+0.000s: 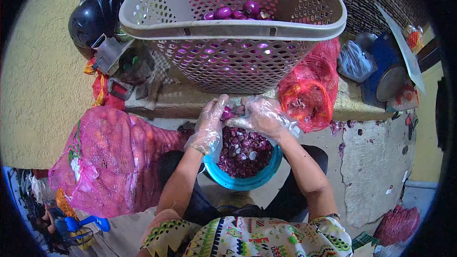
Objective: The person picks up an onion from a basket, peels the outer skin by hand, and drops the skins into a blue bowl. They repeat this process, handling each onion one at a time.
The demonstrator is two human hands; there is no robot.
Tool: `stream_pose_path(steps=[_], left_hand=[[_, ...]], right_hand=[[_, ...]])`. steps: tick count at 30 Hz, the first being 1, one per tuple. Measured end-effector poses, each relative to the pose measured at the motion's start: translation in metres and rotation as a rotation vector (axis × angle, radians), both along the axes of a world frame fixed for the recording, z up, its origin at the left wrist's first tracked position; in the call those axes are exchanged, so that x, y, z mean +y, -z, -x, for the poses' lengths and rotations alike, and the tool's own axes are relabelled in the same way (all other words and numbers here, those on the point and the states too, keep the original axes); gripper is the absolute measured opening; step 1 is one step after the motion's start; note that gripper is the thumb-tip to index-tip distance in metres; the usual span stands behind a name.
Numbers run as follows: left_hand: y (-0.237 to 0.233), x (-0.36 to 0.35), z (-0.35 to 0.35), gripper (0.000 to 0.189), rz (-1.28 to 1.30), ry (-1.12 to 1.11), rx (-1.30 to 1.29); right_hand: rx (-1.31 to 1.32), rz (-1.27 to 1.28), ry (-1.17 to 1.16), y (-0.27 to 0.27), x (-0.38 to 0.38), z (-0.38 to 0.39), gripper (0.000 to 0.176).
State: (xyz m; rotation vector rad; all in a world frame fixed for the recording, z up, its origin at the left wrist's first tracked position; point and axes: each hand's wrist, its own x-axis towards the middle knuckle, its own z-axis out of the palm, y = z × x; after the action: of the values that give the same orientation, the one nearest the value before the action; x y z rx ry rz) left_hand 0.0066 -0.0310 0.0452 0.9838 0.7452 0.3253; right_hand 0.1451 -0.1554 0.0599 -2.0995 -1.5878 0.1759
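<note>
Both of my hands wear clear plastic gloves and meet above a blue basin [242, 184]. My left hand [208, 126] is closed on a small purple-red onion [227, 113], its fingers pointing away from me. Curled beside the onion is my right hand [266, 116], with its thumb stretched toward it. A small dark object seems to sit between the right fingers, but I cannot make out what it is. Under the hands, purple onion skins [245, 154] and pale cut bits fill the basin.
A tall grey perforated basket [228, 31] holding peeled onions stands on the ledge ahead. A bulging pink mesh sack [109, 162] lies at left, and a red mesh bag [312, 90] at right. Black helmet [88, 21] and blue crate [376, 62] flank the basket.
</note>
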Motion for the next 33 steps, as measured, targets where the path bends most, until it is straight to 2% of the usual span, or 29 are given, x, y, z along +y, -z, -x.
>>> stream_pose_path(steps=[8, 14, 17, 19, 21, 29, 31, 33], left_hand=[[0.010, 0.002, 0.001, 0.044, 0.094, 0.036, -0.039], [0.016, 0.005, 0.002, 0.046, 0.007, 0.018, 0.017], [0.020, 0.006, 0.003, 0.053, -0.049, 0.004, 0.049], [0.025, 0.011, 0.003, 0.060, -0.135, 0.028, 0.171], [0.025, 0.008, 0.002, 0.062, -0.131, 0.005, 0.139], [0.015, 0.006, 0.003, 0.069, -0.140, 0.009, 0.151], [0.017, 0.008, 0.005, 0.073, -0.260, 0.056, 0.283], [0.012, 0.006, 0.006, 0.074, -0.320, 0.068, 0.302]], right_hand=[[0.010, -0.045, -0.013, 0.000, 0.001, 0.002, 0.062], [-0.032, -0.002, -0.037, 0.004, 0.004, 0.003, 0.061], [-0.062, 0.050, -0.051, 0.004, 0.002, 0.002, 0.061], [-0.062, 0.048, -0.072, 0.006, 0.002, 0.001, 0.060], [-0.151, 0.113, -0.086, 0.008, 0.002, 0.000, 0.060], [-0.011, 0.018, -0.022, 0.001, 0.002, 0.000, 0.066], [0.037, -0.025, -0.008, -0.001, 0.002, 0.001, 0.068], [-0.013, 0.056, -0.009, -0.007, 0.003, 0.001, 0.067]])
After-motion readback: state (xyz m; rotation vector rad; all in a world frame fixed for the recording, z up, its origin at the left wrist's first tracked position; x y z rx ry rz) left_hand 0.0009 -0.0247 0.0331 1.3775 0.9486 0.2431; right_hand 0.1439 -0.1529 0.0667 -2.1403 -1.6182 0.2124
